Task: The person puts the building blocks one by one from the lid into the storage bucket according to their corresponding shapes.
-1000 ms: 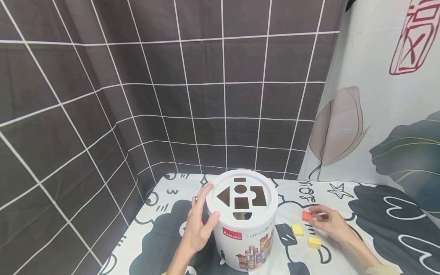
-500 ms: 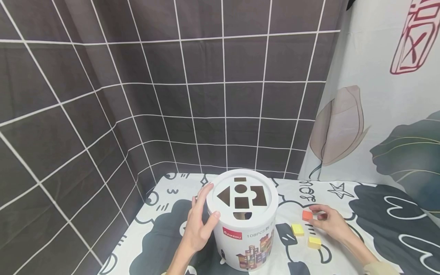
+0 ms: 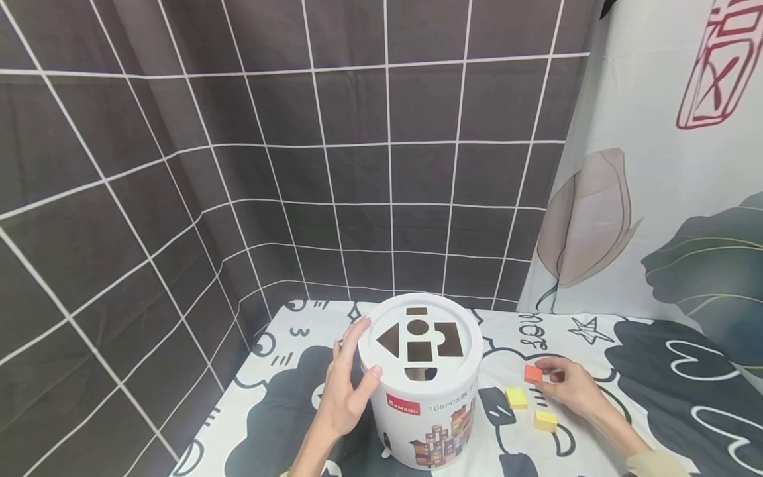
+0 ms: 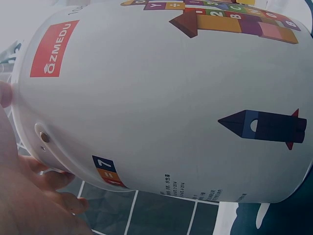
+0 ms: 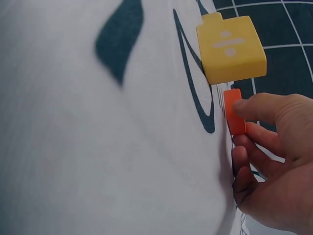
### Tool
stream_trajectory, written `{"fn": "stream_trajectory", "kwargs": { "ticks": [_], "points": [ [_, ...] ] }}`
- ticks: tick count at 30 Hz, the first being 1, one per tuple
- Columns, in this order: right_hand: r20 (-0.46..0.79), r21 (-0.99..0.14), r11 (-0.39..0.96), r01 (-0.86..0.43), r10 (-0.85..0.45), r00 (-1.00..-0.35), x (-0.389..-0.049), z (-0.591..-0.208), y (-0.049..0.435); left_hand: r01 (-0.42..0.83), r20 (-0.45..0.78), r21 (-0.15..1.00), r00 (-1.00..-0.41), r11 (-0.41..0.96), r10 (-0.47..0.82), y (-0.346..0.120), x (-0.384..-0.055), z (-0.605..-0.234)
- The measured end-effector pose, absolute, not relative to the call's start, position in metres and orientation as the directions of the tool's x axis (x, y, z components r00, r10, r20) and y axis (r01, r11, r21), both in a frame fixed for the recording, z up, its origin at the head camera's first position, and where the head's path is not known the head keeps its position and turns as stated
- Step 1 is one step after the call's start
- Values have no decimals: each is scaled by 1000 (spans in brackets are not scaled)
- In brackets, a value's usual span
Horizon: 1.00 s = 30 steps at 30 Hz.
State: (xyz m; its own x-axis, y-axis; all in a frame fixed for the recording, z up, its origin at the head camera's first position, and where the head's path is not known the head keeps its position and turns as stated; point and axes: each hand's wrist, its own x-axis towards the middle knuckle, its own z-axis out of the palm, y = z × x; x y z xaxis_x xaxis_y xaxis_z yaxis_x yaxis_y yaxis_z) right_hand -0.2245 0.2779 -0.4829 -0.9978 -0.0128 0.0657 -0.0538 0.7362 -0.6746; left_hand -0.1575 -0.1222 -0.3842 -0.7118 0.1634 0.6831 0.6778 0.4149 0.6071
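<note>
A white toy-block bucket [image 3: 396,430] stands upright, its white lid [image 3: 454,372] cut with shaped holes: triangle, circle, square and others. My left hand [image 3: 346,394] rests against the bucket's left side at the lid's rim, fingers extended and thumb at the front. To the right, my right hand [image 3: 573,385] pinches a small orange block [image 3: 533,374] close over the cloth. In the right wrist view the thumb lies across the orange block [image 5: 234,115]. Two yellow blocks [image 3: 515,399] lie between bucket and right hand; the nearer yellow block [image 5: 232,49] carries a division sign.
A white cloth [image 3: 507,364] with black cartoon drawings covers the table. Behind it hangs a dark curtain [image 3: 352,172] with a white grid. A pale curtain [image 3: 596,99] with leaf prints hangs on the right.
</note>
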Motion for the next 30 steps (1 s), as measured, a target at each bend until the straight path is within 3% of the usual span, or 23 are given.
{"fn": "stream_trajectory", "kwargs": {
  "ticks": [21, 30],
  "points": [
    [90, -682, 726, -90, -38, -995, -226, -478, 281, 679, 683, 604, -711, 417, 168, -122, -158, -384],
    [170, -723, 666, -185, -89, -981, -225, -462, 277, 671, 677, 610, -718, 422, 163, -122, -158, -384]
  ]
}}
